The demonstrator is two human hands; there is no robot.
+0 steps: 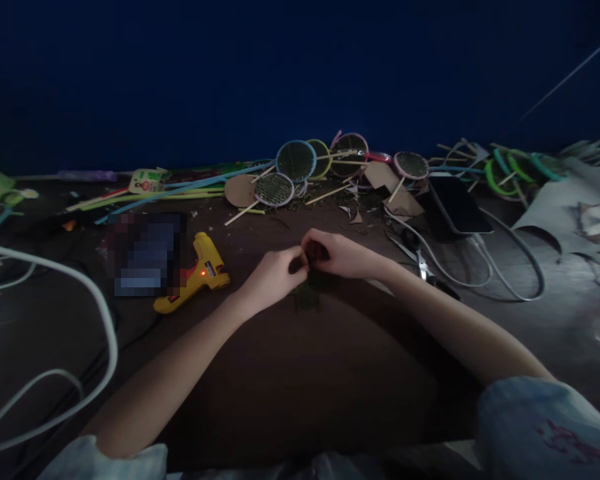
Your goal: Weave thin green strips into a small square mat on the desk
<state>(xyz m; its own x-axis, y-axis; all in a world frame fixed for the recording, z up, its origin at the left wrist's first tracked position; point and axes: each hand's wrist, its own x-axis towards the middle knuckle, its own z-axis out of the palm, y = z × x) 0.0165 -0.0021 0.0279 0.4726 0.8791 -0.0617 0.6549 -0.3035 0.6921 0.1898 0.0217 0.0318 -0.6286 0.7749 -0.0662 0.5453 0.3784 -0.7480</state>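
Observation:
Over the middle of the dark table, my left hand (281, 272) and my right hand (336, 255) meet at the fingertips. Both are closed in a pinch, with thumbs and forefingers bent into small rings. What they pinch is too small and dim to make out. Just below the fingers lies a faint dark green patch (307, 295), whose kind I cannot tell. To the left of my left hand rests a yellow hot glue gun (205, 270) with a lit orange light. Right of my right hand are scissors (421, 263), partly under a white cable.
Small round rackets (296, 161) with stick handles lie along the back, among coloured strips (180, 195) and cardboard scraps (405, 201). A phone (460, 203) with a white cable (523, 293) lies at right. A pixelated dark device (147, 253) is left. A thick white cable (107, 320) loops at far left.

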